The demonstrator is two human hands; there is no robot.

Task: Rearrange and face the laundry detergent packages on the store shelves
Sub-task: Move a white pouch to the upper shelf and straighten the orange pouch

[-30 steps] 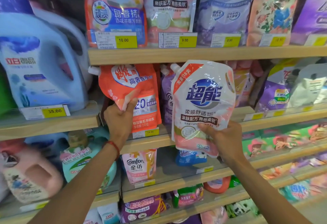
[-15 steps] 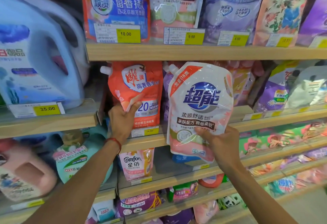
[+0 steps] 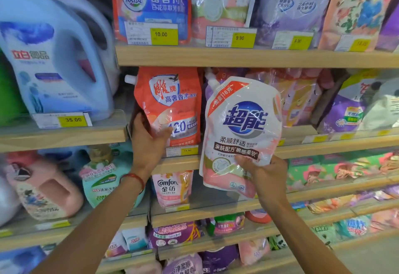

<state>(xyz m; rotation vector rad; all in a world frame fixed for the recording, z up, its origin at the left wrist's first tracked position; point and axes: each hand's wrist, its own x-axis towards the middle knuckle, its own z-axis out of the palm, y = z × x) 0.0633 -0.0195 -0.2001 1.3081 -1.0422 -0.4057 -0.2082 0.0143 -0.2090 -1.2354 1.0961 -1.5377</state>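
Task only partly done. White pouch (image 3: 241, 135) off the shelf (image 3: 323, 144), grasped low by the right hand (image 3: 262, 176), at 3 o'clock of the orange pouch (image 3: 170, 105). Orange pouch on the shelf, upright, label forward, gripped at its lower left by the left hand (image 3: 149, 142). Against the earlier frame: orange pouch straighter, white pouch slightly higher. Other pouches behind leaning, not yet faced.
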